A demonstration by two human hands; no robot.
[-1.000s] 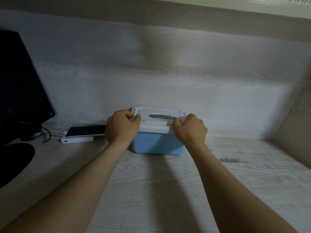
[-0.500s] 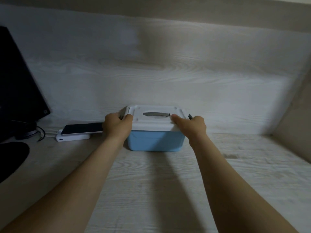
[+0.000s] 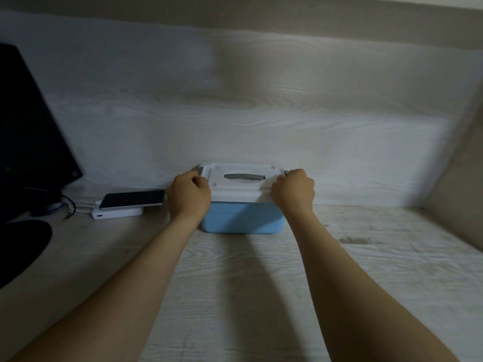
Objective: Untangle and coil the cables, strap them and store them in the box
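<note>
A light blue box [image 3: 241, 218] with a white lid [image 3: 243, 188] stands on the wooden desk against the back panel. The lid has a grey handle [image 3: 244, 176] lying flat in its top and grey latches at both ends. My left hand [image 3: 188, 195] grips the lid's left end at the left latch [image 3: 197, 169]. My right hand [image 3: 294, 191] grips the lid's right end by the right latch [image 3: 285, 172]. The lid sits closed on the box. No cables show outside the box.
A phone [image 3: 132, 199] lies on a white power bank [image 3: 117, 212] just left of the box. A dark monitor [image 3: 31, 131] and its stand [image 3: 45, 205] with black wires fill the left side. A side panel [image 3: 454, 205] bounds the desk on the right.
Both hands have stayed on the lid's ends; the fingers have curled in over the latches. The box keeps its place against the back panel while the view shifted a little.
</note>
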